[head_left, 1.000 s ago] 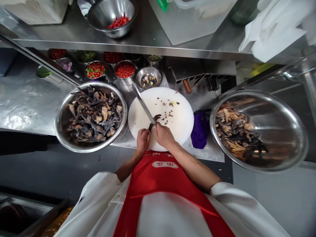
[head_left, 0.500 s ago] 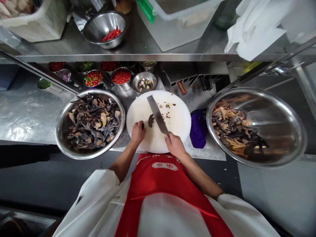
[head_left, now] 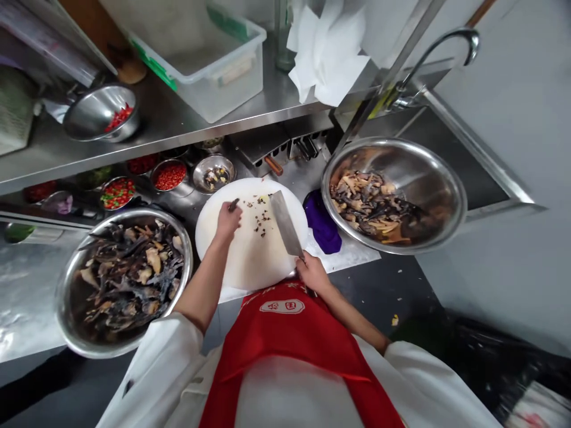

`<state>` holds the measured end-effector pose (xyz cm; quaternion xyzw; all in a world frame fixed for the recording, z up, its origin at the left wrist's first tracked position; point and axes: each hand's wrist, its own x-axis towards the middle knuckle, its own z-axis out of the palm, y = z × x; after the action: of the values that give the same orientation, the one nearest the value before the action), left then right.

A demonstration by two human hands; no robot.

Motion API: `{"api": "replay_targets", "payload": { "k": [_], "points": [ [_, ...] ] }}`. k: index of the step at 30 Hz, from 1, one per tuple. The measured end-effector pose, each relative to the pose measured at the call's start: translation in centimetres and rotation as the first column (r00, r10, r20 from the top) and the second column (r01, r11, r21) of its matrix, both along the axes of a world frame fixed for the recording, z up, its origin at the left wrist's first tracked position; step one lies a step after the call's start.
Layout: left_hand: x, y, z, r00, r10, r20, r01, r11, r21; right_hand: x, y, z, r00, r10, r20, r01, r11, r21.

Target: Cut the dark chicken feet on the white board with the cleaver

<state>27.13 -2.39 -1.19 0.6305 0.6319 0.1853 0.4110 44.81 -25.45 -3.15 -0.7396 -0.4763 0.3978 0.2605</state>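
Over the left part of the white cutting board [head_left: 241,261], the person's left hand [head_left: 229,222] is closed, fingers curled around a small dark piece [head_left: 233,205] that pokes out at the top; whether the hand touches the board cannot be told. Its forearm slants up from the lower left, beside the large steel bowl of dark, clawed feet [head_left: 102,351].

Just right of that hand, dark scraps [head_left: 262,223] lie scattered on the board. Farther right, at the board's near edge, the right hand [head_left: 311,271] grips the handle of a cleaver [head_left: 285,224], its forearm angled in from the lower right and the blade pointing away and leftward, broad face showing. Beyond the right hand sit a purple cloth [head_left: 322,226] and a second steel bowl [head_left: 430,163] with cut pieces. Ahead of the left hand stands a small metal bowl [head_left: 201,181].
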Motion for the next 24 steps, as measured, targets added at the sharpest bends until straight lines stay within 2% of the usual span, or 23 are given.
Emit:
{"api": "replay_targets", "payload": {
  "k": [1,3,5,6,8,10,11,13,15,16,17,18,20,22,24],
  "points": [
    [2.2,-0.5,1.2,0.982,0.002,0.188,-0.003,1.000,0.010,0.2,0.0,-0.1,0.999,-0.015,-0.044,0.014,1.000,-0.014],
    [7.0,-2.4,3.6,0.846,-0.217,0.487,0.163,0.975,0.152,0.3,-0.2,-0.4,0.992,-0.029,-0.120,0.024,0.999,-0.042],
    [11.1,-3.8,5.4,0.696,-0.432,0.574,0.280,0.899,0.336,0.3,-0.4,-0.6,0.989,-0.022,-0.148,0.014,0.998,-0.056],
    [12.4,-4.0,5.8,0.656,-0.490,0.574,0.295,0.866,0.403,0.3,-0.4,-0.7,0.991,-0.014,-0.134,0.006,0.998,-0.058],
    [12.5,-3.4,5.8,0.664,-0.508,0.549,0.256,0.844,0.470,0.2,-0.1,-0.7,0.992,0.033,-0.121,-0.044,0.995,-0.088],
    [9.0,-2.1,5.2,0.767,-0.401,0.502,0.146,0.870,0.471,0.0,0.1,-0.7,0.990,0.079,-0.117,-0.092,0.990,-0.110],
    [6.1,-1.5,4.8,0.834,-0.299,0.463,0.064,0.887,0.457,-0.1,0.3,-0.6,0.988,0.100,-0.116,-0.114,0.987,-0.115],
    [-1.3,-0.4,4.0,0.943,-0.001,0.333,-0.149,0.892,0.427,-0.3,0.5,-0.5,0.985,0.137,-0.109,-0.150,0.981,-0.121],
    [-9.4,0.0,3.3,0.947,0.300,0.113,-0.319,0.851,0.418,-0.4,0.8,-0.4,0.981,0.170,-0.098,-0.182,0.975,-0.125],
    [-13.3,-0.2,3.0,0.922,0.387,-0.026,-0.345,0.849,0.401,-0.4,1.0,-0.4,0.977,0.190,-0.095,-0.201,0.972,-0.125],
    [-16.9,-0.6,2.7,0.890,0.417,-0.185,-0.334,0.872,0.359,-0.4,1.2,-0.3,0.973,0.213,-0.093,-0.224,0.967,-0.123],
    [-20.0,-1.3,2.3,0.864,0.380,-0.332,-0.298,0.915,0.270,-0.5,1.4,-0.3,0.966,0.241,-0.095,-0.251,0.960,-0.120],
    [-24.5,-3.2,1.2,0.836,0.176,-0.519,-0.201,0.980,0.009,-0.7,1.8,-0.2,0.946,0.309,-0.103,-0.320,0.940,-0.121],
    [-26.6,-5.0,-0.3,0.779,-0.022,-0.626,-0.100,0.982,-0.159,-1.1,2.2,-0.2,0.917,0.382,-0.114,-0.394,0.910,-0.126],
    [-26.7,-6.3,-1.8,0.718,-0.105,-0.688,-0.036,0.982,-0.188,-1.6,2.5,-0.2,0.883,0.451,-0.131,-0.466,0.875,-0.130]
  ]
}}
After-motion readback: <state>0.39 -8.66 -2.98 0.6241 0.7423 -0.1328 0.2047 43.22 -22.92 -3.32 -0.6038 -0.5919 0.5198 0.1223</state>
